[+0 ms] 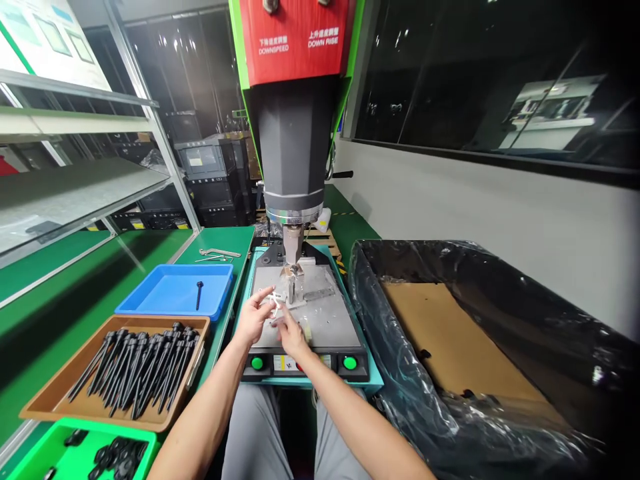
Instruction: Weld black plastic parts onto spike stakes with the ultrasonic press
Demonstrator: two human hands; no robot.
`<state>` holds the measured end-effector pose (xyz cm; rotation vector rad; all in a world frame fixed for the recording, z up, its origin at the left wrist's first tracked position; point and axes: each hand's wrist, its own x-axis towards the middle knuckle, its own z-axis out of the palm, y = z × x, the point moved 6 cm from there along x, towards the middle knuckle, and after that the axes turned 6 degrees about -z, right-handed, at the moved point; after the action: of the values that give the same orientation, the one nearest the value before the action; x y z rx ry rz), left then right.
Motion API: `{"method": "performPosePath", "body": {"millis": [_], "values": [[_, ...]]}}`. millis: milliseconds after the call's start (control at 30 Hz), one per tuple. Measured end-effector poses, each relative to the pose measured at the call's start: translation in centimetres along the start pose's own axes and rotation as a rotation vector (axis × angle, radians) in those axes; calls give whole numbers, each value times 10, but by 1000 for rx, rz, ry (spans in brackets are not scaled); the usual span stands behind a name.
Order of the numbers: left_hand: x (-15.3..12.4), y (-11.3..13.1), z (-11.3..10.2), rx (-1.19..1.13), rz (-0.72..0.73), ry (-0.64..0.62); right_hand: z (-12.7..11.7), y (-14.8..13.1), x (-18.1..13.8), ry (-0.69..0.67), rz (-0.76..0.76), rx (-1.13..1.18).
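Observation:
Both my hands meet over the grey metal bed (325, 320) of a press machine (294, 133). My left hand (254, 317) pinches a small white part (275, 301) between thumb and fingers. My right hand (291, 333) is closed around the lower end of the same piece; what else it grips is too small to tell. Just beyond my fingers stands the metal fixture (294, 279) under the machine's horn. Two green buttons, the left one (257, 363) and the right one (350, 363), sit on the front panel below my wrists.
A brown tray (45, 400) of several black pins lies at the left, a blue tray (175, 293) with one pin (199, 293) behind it, a green bin (80, 453) of black parts in front. A plastic-lined box (500, 373) stands at the right. Shelving (75, 187) runs along the left.

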<state>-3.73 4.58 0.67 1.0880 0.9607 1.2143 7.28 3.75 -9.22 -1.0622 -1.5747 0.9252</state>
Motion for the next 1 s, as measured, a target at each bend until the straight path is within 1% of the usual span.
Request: {"method": "performPosePath", "body": {"millis": [100, 133, 200, 233, 267, 333, 400, 467, 567, 667, 767, 833, 867, 933, 1000], "values": [[7, 11, 9, -25, 41, 10, -40, -25, 32, 326, -201, -274], [10, 14, 12, -47, 51, 10, -52, -33, 41, 415, -256, -346], [14, 19, 17, -79, 57, 12, -72, -46, 58, 524, -327, -473], [15, 20, 19, -88, 53, 15, -79, -50, 68, 541, -331, -524], [17, 21, 20, -96, 46, 19, -84, -53, 78, 528, -315, -558], [20, 20, 20, -118, 28, 25, -91, -54, 97, 455, -244, -571], [22, 19, 20, -143, 13, 30, -94, -53, 112, 372, -185, -545], [25, 18, 19, -157, 8, 37, -97, -54, 121, 325, -168, -517], [30, 17, 18, -161, 20, 44, -101, -60, 127, 314, -178, -475], [35, 14, 17, -153, 35, 64, -106, -66, 125, 341, -161, -419], [38, 10, 13, -127, 36, 95, -109, -65, 111, 363, -96, -334], [39, 7, 10, -99, 22, 106, -108, -62, 91, 344, -55, -267], [38, 5, 9, -81, 19, 110, -107, -59, 78, 308, -29, -222], [36, 1, 5, -38, 17, 118, -98, -49, 45, 173, 82, -77], [34, -4, 0, 6, 4, 118, -83, -39, 7, -15, 279, 130]]}}
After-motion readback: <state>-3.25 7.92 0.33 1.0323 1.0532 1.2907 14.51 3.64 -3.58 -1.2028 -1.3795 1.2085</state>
